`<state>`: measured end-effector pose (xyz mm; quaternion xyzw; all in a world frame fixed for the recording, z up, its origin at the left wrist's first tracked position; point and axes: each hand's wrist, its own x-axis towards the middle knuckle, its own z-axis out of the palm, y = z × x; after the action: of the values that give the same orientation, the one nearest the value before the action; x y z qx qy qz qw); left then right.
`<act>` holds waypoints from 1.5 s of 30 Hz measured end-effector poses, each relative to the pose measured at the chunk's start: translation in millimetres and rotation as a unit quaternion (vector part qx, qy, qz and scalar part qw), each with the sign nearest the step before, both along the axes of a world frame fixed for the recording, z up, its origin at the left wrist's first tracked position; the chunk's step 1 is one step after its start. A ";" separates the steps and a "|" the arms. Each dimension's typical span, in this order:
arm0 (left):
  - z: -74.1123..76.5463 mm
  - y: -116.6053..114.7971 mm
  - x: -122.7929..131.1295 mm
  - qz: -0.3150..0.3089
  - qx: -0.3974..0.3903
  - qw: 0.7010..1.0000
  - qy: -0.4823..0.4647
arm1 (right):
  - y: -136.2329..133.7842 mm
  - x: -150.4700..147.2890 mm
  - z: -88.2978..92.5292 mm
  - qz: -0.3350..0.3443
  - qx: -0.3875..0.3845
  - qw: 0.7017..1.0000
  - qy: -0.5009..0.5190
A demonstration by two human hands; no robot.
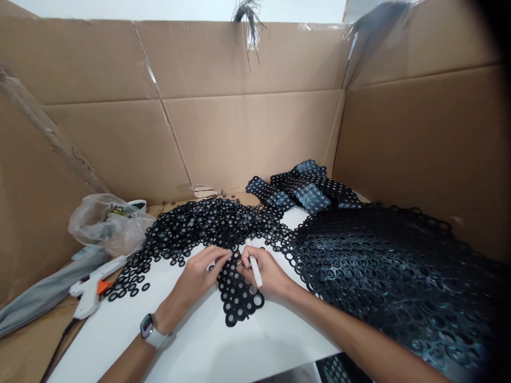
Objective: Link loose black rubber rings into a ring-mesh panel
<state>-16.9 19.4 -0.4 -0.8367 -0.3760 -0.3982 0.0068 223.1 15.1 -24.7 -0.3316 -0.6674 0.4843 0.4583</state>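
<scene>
A narrow piece of joined black rings [238,298] lies on the white tabletop between my hands. My right hand [261,270] holds a slim white pen-like stick [255,271], slanted across the fingers as one holds a pen. Its fingertips are at the right edge of the ring piece. At the upper left edge of that piece is my left hand [205,268], thumb and forefinger pinched together; whatever is between them is too small to make out. Beyond both hands spreads a heap of loose black rings [199,221], some scattered to the left.
A large sheet of joined rings [379,255] covers the right side, with folded ring strips [303,186] behind it. At left lie a white glue gun [88,290], a clear plastic bag [112,226] and a grey cloth item [51,287]. Cardboard walls [247,127] enclose the table.
</scene>
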 end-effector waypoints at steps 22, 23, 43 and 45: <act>-12.4 -1.8 13.9 -0.016 -0.094 0.995 0.003 | 4.1 2.9 2.9 -0.015 0.051 0.998 -0.016; -13.1 -1.7 13.1 -0.020 -0.095 0.995 0.004 | 3.5 3.3 3.2 -0.012 0.057 0.998 -0.021; 6.0 44.9 -76.8 0.194 -0.167 0.929 -0.267 | 1.9 10.0 1.9 0.042 0.116 0.987 -0.100; 10.0 41.0 -78.6 0.180 -0.169 0.947 -0.208 | 1.2 10.1 3.9 0.034 0.108 0.989 -0.095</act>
<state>-95.5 60.4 9.5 -0.6429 -0.5750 -0.4860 -0.1410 233.2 16.3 -20.9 -0.3013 -0.7671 0.3914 0.4093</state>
